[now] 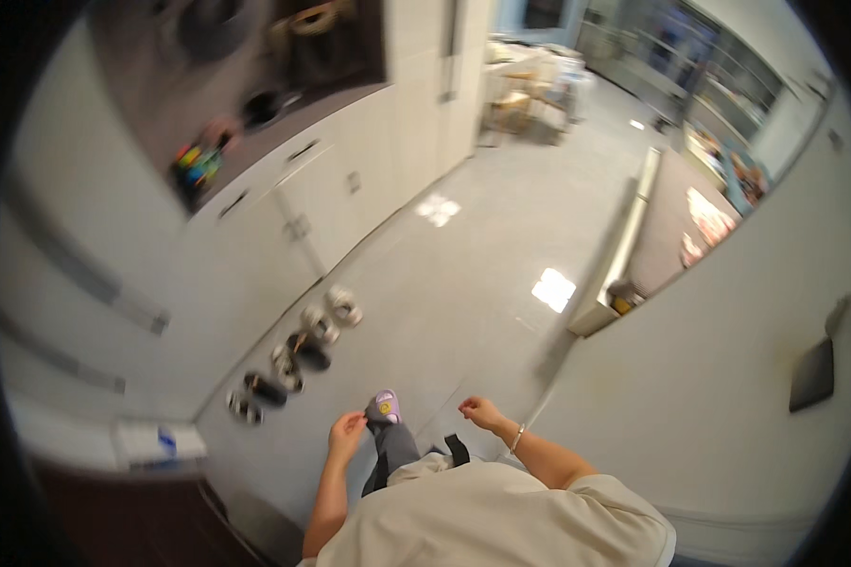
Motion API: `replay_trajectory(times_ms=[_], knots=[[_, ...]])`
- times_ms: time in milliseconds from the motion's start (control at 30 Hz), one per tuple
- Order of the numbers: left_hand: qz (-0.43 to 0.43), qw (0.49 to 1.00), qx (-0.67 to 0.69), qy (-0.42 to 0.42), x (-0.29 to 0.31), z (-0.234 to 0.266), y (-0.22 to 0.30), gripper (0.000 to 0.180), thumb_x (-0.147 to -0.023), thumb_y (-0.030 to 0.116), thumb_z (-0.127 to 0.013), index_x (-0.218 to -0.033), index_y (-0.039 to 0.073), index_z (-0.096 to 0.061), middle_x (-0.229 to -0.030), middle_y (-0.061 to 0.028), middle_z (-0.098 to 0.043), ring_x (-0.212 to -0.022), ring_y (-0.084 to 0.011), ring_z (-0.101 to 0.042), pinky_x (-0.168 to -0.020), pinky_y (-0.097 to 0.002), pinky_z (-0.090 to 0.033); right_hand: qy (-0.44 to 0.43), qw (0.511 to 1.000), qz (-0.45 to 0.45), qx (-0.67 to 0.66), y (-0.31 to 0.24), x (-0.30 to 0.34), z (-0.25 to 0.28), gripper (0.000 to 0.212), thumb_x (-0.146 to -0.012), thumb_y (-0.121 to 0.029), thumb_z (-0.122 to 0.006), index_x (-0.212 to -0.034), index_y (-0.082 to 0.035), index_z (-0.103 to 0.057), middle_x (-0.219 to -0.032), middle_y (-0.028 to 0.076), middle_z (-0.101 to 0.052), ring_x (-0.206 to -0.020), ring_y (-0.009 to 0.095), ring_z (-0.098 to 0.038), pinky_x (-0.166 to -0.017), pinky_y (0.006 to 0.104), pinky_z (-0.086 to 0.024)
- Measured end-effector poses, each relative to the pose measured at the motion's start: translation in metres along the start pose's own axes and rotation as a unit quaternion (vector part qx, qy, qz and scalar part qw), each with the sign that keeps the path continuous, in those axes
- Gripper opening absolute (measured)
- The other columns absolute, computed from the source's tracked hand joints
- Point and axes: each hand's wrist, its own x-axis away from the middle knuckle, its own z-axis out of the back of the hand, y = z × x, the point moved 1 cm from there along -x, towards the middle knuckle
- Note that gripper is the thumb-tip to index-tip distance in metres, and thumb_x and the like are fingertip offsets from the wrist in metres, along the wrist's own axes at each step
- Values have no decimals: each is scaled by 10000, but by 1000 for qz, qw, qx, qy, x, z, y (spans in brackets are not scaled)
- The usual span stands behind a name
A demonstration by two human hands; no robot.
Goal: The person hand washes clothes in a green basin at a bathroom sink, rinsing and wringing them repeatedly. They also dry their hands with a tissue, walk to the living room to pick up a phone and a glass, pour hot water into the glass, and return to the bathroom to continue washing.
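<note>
Left hand [347, 437] and right hand [483, 413] are well apart, fingers loosely curled, can't tell if any tips touch. White cabinets [411, 132] on the left, row of shoes [309, 352] beside them, then a lilac slipper [388, 405] near the left hand and a bracelet [517, 438] on the right wrist.

Slipper [389, 405], one: pale lilac, yellow motif on top; worn by you, toe pointing ahead, just beside your left hand [347, 436]. Strap [457, 450], one: black, short, projecting past your shirt's [482, 515] front hem, nearer your right hand [483, 413].
</note>
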Motion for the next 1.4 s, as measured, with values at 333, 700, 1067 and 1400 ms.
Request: replay_trajectory(times_ms=[333,700,1067,1400], knots=[[-38,910,-227,-346,-302,-126,157,213,-835,158,-598,-1030,79,-634,-912,-76,-652,-843,-163,-608,-752,-289,-480,285,885,-312,-197,118,-50,50,185,-722,-199,-627,-706,-16,-652,-637,148,-637,-569,247,-618,-572,364,-488],[62,854,-267,-443,-623,-343,135,209,-857,150,-583,-1002,5,-626,-856,-94,-651,-741,-146,-607,-718,-288,-499,182,884,-400,-158,57,-209,185,195,-759,-197,-608,-808,-18,-667,-799,108,-674,-652,226,-644,-596,361,-507],[188,743,-523,-373,-892,-394,150,202,-774,209,-576,-801,30,-667,-674,-114,-638,-576,-208,-586,-589,-389,-480,369,831,-265,-321,11,-453,633,94,-791,-128,-604,-814,-37,-610,-766,77,-661,-635,152,-641,-509,273,-461],[69,770,-478,-418,-1168,-743,291,282,-794,239,-593,-910,-9,-657,-805,-127,-657,-661,-192,-612,-635,-344,-495,309,829,-369,-287,-7,-593,863,171,-757,-207,-605,-742,-45,-657,-732,80,-659,-643,187,-614,-622,318,-501]])
